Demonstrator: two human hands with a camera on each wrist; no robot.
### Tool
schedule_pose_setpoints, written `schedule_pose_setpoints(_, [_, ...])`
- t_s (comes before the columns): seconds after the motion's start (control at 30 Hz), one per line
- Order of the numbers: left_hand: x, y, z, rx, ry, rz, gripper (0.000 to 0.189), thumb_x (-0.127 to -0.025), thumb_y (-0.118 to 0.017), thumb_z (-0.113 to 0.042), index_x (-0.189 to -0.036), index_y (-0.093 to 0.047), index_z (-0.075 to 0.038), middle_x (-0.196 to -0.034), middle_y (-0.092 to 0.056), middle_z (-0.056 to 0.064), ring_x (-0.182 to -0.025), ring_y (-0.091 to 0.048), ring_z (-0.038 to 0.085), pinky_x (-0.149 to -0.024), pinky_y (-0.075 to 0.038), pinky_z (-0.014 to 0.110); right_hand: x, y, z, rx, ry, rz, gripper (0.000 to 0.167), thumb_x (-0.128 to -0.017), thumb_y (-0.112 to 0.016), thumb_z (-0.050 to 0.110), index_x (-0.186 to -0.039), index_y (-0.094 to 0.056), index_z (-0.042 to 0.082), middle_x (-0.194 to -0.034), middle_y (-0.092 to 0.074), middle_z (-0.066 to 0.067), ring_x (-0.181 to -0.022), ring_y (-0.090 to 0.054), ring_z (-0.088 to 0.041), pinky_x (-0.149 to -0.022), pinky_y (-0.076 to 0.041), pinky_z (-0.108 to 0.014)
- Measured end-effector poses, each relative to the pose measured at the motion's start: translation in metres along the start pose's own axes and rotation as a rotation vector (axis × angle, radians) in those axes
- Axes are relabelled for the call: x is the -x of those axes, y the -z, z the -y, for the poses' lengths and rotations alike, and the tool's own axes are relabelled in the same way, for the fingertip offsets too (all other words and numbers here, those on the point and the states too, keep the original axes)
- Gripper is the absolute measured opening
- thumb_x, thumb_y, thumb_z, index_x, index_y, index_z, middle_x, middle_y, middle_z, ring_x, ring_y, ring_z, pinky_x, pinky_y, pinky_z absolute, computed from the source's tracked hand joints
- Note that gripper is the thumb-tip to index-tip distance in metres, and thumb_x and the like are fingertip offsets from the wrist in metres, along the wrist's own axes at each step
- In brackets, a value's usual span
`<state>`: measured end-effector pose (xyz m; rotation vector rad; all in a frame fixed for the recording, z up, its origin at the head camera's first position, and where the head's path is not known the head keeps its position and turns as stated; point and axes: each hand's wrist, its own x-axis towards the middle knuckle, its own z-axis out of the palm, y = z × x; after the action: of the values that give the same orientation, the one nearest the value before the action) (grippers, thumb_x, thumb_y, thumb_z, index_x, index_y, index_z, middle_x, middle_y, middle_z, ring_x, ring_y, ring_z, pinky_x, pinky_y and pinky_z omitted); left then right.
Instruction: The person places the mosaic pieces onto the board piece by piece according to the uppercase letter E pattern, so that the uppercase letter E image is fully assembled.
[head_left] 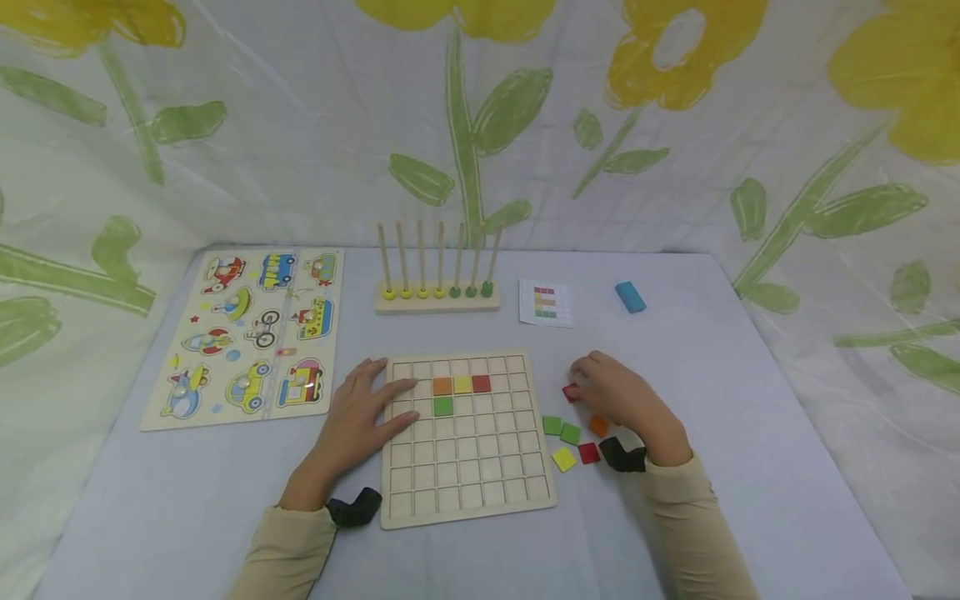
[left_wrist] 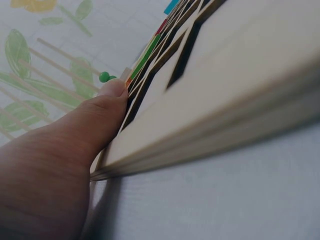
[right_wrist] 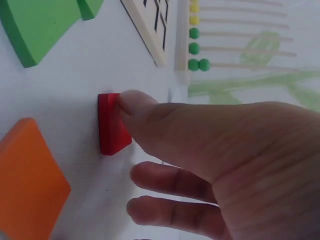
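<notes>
My left hand (head_left: 362, 414) rests with spread fingers on the left edge of a wooden grid board (head_left: 468, 492); its thumb (left_wrist: 102, 117) lies over the rim. Set in the board are an orange tile (head_left: 442, 386), a yellow tile (head_left: 461, 384) and a red tile (head_left: 481, 383) in a row, with a green tile (head_left: 443, 406) below the orange one. To the right of the board, my right hand (head_left: 618, 396) pinches another red tile (right_wrist: 112, 125) close to the tablecloth. The thumb covers one corner of it, and the index finger is hidden in the right wrist view.
Loose tiles lie by the board's right side: two green ones (head_left: 552, 425), an orange one (head_left: 597, 425), a yellow one (head_left: 564, 458) and a red one (head_left: 588, 452). Behind stand a peg rack with beads (head_left: 437, 306), a pattern card (head_left: 546, 303) and a blue block (head_left: 631, 297). A picture puzzle (head_left: 247, 342) lies left.
</notes>
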<state>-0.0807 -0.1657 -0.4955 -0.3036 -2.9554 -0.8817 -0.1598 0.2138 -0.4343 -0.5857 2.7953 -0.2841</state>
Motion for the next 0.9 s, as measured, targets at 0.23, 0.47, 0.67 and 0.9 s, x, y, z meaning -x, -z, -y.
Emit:
schedule_pose_setpoints(0.23, [0.000, -0.001, 0.000, -0.004, -0.002, -0.002, 0.054, -0.086, -0.062, -0.057, -0.132, -0.057, -0.031, -0.153, -0.029, 0.011, -0.145, -0.013, 0.036, -0.111, -0.015, 0.063, 0.000, -0.005, -0.002, -0.058, 0.034, -0.004, 0.026, -0.087, -0.072, 0.024, -0.107, -0.064, 0.010, -0.095, -0.062, 0.001, -0.085, -0.057, -0.014, -0.081, -0.053, -0.034])
schedule_pose_setpoints(0.47, [-0.001, -0.002, 0.001, -0.006, -0.009, -0.019, 0.053, -0.085, -0.064, -0.055, -0.132, -0.058, -0.030, -0.152, -0.030, 0.013, -0.144, -0.016, 0.037, -0.110, -0.017, 0.064, -0.001, -0.005, 0.002, -0.039, 0.066, -0.011, 0.026, -0.087, -0.072, 0.019, -0.110, -0.064, 0.010, -0.098, -0.063, 0.000, -0.086, -0.057, -0.014, -0.082, -0.054, -0.033])
schedule_pose_setpoints(0.67, [-0.001, -0.002, 0.001, -0.008, -0.011, -0.024, 0.054, -0.084, -0.065, -0.054, -0.132, -0.058, -0.029, -0.152, -0.031, 0.014, -0.144, -0.016, 0.037, -0.110, -0.018, 0.064, 0.001, -0.005, 0.002, 0.000, 0.009, 0.015, 0.029, -0.086, -0.072, 0.019, -0.111, -0.064, 0.007, -0.098, -0.062, -0.001, -0.086, -0.056, -0.015, -0.082, -0.054, -0.034])
schedule_pose_setpoints(0.9, [-0.001, -0.001, 0.001, -0.008, -0.010, -0.015, 0.054, -0.085, -0.065, -0.054, -0.132, -0.058, -0.029, -0.152, -0.030, 0.014, -0.144, -0.016, 0.037, -0.110, -0.018, 0.064, 0.000, -0.006, 0.007, 0.002, 0.025, 0.002, 0.031, -0.087, -0.070, 0.018, -0.114, -0.063, 0.006, -0.100, -0.061, -0.002, -0.086, -0.055, -0.014, -0.083, -0.054, -0.034])
